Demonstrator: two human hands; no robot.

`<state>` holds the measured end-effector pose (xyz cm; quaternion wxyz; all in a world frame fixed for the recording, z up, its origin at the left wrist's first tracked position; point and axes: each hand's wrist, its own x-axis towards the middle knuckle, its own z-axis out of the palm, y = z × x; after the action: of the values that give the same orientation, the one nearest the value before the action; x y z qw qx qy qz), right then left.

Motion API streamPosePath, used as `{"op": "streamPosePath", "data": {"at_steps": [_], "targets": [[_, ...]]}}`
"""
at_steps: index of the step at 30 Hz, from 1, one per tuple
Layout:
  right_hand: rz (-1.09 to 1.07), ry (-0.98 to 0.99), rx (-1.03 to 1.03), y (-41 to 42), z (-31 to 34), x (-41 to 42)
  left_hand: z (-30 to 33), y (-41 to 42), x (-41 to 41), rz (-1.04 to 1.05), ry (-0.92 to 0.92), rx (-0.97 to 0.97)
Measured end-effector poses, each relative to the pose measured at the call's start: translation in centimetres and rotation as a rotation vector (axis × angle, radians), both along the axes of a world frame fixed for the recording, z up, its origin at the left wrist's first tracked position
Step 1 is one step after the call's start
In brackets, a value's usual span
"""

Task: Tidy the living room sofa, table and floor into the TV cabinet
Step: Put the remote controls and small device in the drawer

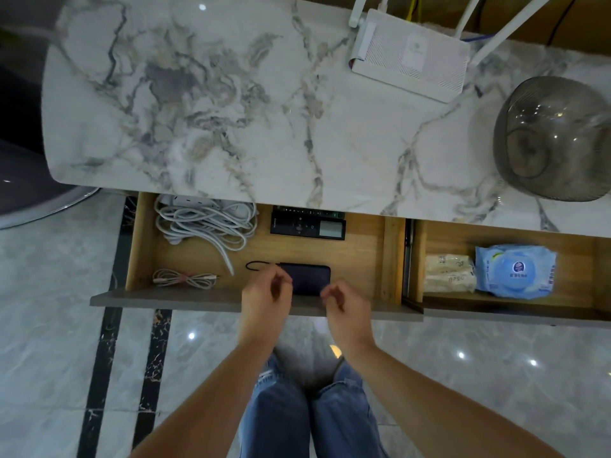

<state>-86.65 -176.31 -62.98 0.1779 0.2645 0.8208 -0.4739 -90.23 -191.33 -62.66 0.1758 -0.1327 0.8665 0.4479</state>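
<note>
1. While both drawers of the marble-topped TV cabinet (231, 104) stand open, the left hand (264, 300) hovers over the left drawer (360, 256), fingers loosely curled, holding nothing.
2. The right hand (347, 309) hangs beside it, likewise half-curled and empty.
3. A dark power bank (309, 276) lies just beyond both hands.
</note>
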Motion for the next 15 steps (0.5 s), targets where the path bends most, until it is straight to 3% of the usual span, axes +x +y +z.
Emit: {"op": "streamPosePath", "data": {"at_steps": [4,6,8,11,15], "targets": [[-0.400,-0.480,-0.092,-1.8,0.0,2.7,1.7,0.2,4.9,0.089,-0.163,0.057],[-0.705,-0.662,-0.320,-2.4,-0.5,2.8,0.5,0.0,6.3,0.229,-0.335,0.036],[-0.912,-0.635,-0.543,-2.4,-0.5,2.1,-0.4,-0.2,6.4,0.483,-0.537,0.179],[-1.062,-0.567,-0.713,-2.0,0.7,1.0,-0.5,-0.4,5.5,0.937,-0.655,0.675],[-1.099,-0.496,-0.762,-2.1,1.6,0.9,0.5,-0.4,4.2,1.079,-0.635,0.809]]}}
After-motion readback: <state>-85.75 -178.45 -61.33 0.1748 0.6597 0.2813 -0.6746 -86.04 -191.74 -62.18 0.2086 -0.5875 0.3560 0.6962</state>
